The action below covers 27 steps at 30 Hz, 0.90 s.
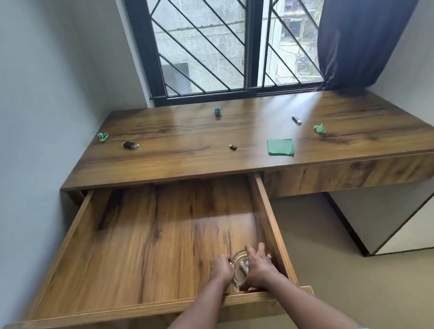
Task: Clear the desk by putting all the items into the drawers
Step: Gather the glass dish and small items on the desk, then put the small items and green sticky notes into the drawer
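Observation:
The left drawer (92,254) of the wooden desk (181,130) is pulled wide open. At its near right corner my left hand (221,269) and my right hand (258,264) grip a clear glass dish (238,258) from both sides; a small white object lies in it. On the desktop lie three crumpled green papers (102,136) (217,111) (320,128), a flat green cloth (280,147), a black case (130,145), a small black stick (233,147) and a silver-and-black stick (296,119).
The right drawer (343,177) is closed. A barred window (226,45) stands behind the desk, with a dark curtain (356,28) at its right. White walls close in on the left and right. A white cabinet (412,215) sits under the desk's right end.

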Each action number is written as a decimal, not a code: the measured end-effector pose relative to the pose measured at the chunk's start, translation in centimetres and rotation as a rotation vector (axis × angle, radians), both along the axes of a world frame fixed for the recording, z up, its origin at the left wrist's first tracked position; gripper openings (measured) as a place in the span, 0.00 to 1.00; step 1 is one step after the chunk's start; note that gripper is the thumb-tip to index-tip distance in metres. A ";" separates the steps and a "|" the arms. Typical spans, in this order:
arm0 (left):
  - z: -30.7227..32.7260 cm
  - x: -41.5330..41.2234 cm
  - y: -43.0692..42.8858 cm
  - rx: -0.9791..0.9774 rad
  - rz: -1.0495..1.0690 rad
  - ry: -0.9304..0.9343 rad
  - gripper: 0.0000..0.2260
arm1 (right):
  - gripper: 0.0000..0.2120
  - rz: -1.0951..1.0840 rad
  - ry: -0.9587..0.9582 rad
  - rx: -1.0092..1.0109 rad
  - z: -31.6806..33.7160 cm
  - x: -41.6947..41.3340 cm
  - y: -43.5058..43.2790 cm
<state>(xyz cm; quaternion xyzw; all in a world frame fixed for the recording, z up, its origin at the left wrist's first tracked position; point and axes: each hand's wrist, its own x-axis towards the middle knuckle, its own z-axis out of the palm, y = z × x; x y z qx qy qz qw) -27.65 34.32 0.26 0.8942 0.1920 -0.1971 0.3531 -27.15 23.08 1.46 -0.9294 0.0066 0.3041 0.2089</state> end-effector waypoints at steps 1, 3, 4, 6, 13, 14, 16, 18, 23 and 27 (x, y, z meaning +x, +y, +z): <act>-0.1 0.0 0.0 0.011 -0.002 -0.008 0.12 | 0.55 0.006 0.001 0.002 -0.1 0.1 0.0; -0.1 0.0 -0.2 0.029 0.004 -0.016 0.12 | 0.55 0.011 0.015 0.004 -0.2 0.2 -0.1; 0.0 -0.1 -0.2 0.032 0.013 -0.015 0.12 | 0.55 0.019 0.019 -0.001 -0.1 0.2 0.0; 0.3 -0.2 -0.6 0.038 0.043 -0.017 0.11 | 0.54 0.048 0.006 -0.024 0.0 0.0 0.0; 4.3 2.6 -4.0 0.108 0.126 -0.184 0.13 | 0.23 0.096 -0.324 0.083 3.0 2.0 -1.3; 5.0 3.3 -4.4 0.117 0.121 -0.216 0.13 | 0.17 0.103 -0.392 0.112 3.7 2.9 -1.7; 6.1 5.5 -5.5 0.107 0.107 -0.295 0.13 | 0.13 0.105 -0.500 0.147 5.0 5.3 -2.9; 7.1 8.1 -6.6 0.094 0.098 -0.386 0.13 | 0.12 0.049 -0.583 0.165 5.9 8.0 -4.4; 9.6 15.4 -9.9 0.079 0.041 -0.507 0.13 | 0.12 -0.080 -0.673 0.115 7.9 14.4 -9.2; 10.9 20.2 -13.1 0.070 0.007 -0.515 0.14 | 0.13 -0.124 -0.721 0.044 8.9 19.6 -13.3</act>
